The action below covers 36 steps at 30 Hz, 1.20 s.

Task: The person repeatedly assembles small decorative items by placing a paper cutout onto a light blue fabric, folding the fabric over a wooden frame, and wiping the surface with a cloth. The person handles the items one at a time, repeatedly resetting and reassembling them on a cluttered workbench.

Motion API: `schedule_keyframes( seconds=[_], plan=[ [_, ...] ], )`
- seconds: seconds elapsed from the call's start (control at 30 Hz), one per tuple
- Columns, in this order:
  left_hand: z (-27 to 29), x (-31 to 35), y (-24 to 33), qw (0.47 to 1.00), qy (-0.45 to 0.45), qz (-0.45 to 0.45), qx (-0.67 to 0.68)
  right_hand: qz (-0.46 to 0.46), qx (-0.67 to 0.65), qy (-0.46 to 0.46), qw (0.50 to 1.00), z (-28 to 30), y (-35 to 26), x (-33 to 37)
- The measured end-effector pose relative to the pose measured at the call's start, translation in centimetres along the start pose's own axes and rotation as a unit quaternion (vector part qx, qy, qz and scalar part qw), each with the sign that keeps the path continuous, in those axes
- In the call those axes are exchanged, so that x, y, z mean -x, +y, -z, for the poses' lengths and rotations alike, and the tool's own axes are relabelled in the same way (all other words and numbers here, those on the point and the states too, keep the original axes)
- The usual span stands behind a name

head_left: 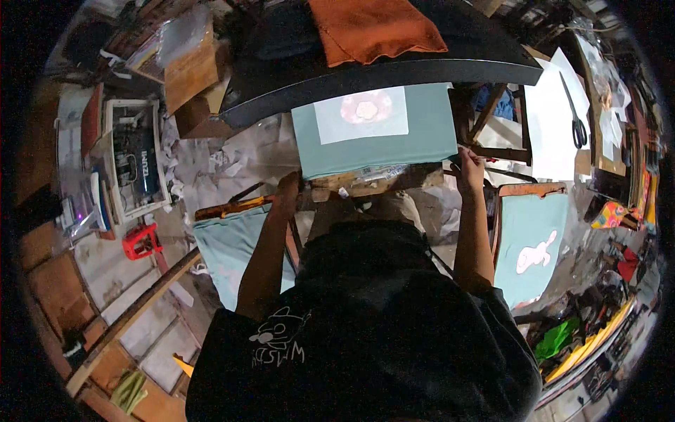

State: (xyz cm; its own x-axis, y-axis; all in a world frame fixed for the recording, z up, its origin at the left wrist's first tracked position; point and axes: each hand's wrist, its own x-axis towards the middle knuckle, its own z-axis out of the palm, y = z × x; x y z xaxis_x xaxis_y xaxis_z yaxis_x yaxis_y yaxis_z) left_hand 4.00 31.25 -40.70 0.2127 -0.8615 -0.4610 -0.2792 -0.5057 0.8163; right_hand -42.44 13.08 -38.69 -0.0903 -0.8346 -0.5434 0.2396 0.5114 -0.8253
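Note:
In front of me a sage-green cloth (429, 119) lies flat and reaches under the edge of a broad black plate (394, 72), which looks like the upper part of a heat press. A white sheet (334, 126) with a pink animal-face print rests on the cloth, its far part hidden by the plate. My right hand (470, 167) is closed at the cloth's near right corner, fingertips pinched on its edge. By the near left corner is my left hand (288, 186); it is dark and its fingers are hard to make out.
Green cloth pieces hang on the left (235, 243) and right (531, 239), the right one with a white figure. Orange cloth (376, 32) lies on the plate. Black scissors (578, 130) rest on white paper at right. A red plastic stool (143, 241) stands at left.

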Motion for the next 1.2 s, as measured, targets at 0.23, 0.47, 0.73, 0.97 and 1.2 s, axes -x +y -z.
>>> schedule_keyframes(
  seconds=[0.23,0.47,0.73,0.97,1.2],
  plan=[
    [1.4,1.8,5.5,0.985,0.121,0.081,0.096,0.101,0.125,-0.028,0.987,1.5,-0.4,1.1],
    [2.9,3.4,-2.6,0.878,0.101,-0.068,0.463,0.261,0.414,-0.042,0.871,4.0,-2.5,3.5],
    [4.2,11.1,-2.7,0.791,0.128,0.005,0.598,0.088,0.310,-0.114,0.940,8.0,-4.2,19.1],
    [9.7,17.5,2.8,0.829,-0.049,-0.119,0.544,0.083,0.032,0.039,0.995,12.8,-5.3,33.1],
    [10.1,18.6,20.4,0.850,0.142,-0.193,0.469,0.354,-0.087,0.031,0.931,18.6,-7.5,44.1]
  ],
)
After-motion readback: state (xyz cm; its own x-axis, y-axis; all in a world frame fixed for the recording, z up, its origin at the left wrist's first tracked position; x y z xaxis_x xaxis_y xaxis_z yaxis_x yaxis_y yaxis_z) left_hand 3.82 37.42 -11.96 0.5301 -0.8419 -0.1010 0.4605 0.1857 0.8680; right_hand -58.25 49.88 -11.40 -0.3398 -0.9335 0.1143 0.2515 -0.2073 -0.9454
